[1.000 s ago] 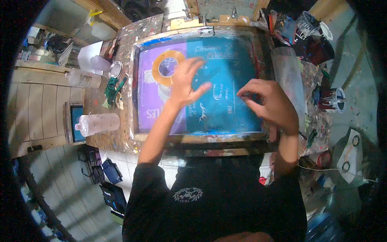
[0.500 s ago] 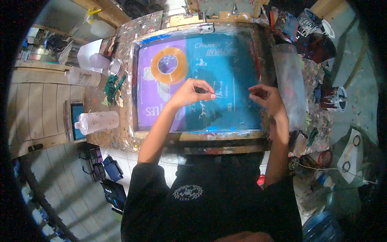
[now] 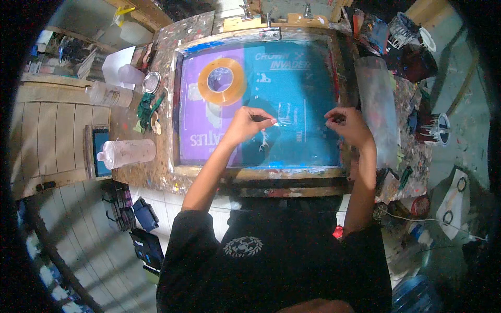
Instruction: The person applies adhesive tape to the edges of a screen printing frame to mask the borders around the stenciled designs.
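Observation:
Both hands hover over a screen-printing frame (image 3: 219,171) with purple and teal mesh (image 3: 313,148) bearing pale stencil shapes. My left hand (image 3: 244,126) is closed in a pinch above the teal side, thumb against forefinger. Across from it, my right hand (image 3: 354,128) pinches too, near the frame's right side. A faint glint shows by the left fingertips, but whatever the fingers hold is too thin or clear to make out. On the purple part lies a roll of clear yellowish tape (image 3: 206,88), beyond my left hand. A metal hinge clamp (image 3: 270,34) grips the far edge.
Left on the paint-stained table (image 3: 162,182) are a pinkish plastic bottle (image 3: 130,153) lying down, another bottle (image 3: 110,95), a round lid (image 3: 151,82) and a green rag (image 3: 147,109). At right lie a translucent sheet (image 3: 377,112) and paint-smeared tubs (image 3: 433,129).
The fingers of both hands have drawn together into pinches, the right hand's most clearly. The hands stay nearly in place. The whole scene has shifted slightly in view.

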The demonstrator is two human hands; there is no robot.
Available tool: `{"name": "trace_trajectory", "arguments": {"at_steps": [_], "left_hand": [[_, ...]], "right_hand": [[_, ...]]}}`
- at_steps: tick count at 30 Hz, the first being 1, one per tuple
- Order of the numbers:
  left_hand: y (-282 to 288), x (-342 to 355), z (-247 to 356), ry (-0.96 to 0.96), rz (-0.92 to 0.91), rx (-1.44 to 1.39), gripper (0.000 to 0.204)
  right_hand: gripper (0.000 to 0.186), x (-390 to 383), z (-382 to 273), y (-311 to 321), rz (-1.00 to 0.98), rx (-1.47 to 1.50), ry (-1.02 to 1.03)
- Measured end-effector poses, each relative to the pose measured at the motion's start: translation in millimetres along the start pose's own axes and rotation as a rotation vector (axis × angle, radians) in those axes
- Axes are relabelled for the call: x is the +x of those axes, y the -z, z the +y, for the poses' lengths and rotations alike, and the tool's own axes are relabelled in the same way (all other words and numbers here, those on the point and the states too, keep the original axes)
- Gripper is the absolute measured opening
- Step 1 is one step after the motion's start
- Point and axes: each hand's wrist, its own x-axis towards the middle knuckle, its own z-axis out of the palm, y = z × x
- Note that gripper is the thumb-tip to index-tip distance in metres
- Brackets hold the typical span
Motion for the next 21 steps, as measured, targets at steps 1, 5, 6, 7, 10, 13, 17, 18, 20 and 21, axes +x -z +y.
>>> {"name": "trace_trajectory", "arguments": {"at_steps": [1, 5, 6, 7, 10, 13, 17, 18, 20, 21], "left_hand": [[0, 0, 2, 0.0, 0.002, -0.001, 0.017], [2, 0, 3, 0.032, 0.013, 0.129, 0.02], [3, 0, 3, 0.012, 0.023, 0.184, 0.02], [2, 0, 3, 0.012, 0.024, 0.184, 0.02], [2, 0, 6, -0.01, 0.036, 0.153, 0.02], [3, 1, 5, 0.001, 0.028, 0.135, 0.019], [5, 1, -2, -0.047, 0.041, 0.119, 0.018], [4, 1, -2, -0.089, 0.05, 0.109, 0.017], [5, 1, 1, -0.065, 0.033, 0.11, 0.017], [6, 0, 2, -0.039, 0.019, 0.111, 0.016]], "right_hand": [[0.022, 0, -2, 0, 0.022, -0.035, -0.007], [0.022, 1, -8, -2, 0.036, -0.111, -0.007], [0.021, 1, -9, -2, 0.046, -0.126, 0.007], [0.021, 1, -10, -2, 0.056, -0.141, 0.021], [0.016, 4, -8, -2, 0.042, -0.055, -0.008], [0.016, 4, -8, 0, 0.013, -0.089, -0.016], [0.018, 2, -13, 3, -0.071, -0.018, -0.007], [0.017, 3, -7, 1, -0.047, 0.0, -0.001], [0.017, 3, 1, 2, -0.02, 0.017, 0.004], [0.016, 4, -1, 2, -0.046, 0.004, -0.051]]}}
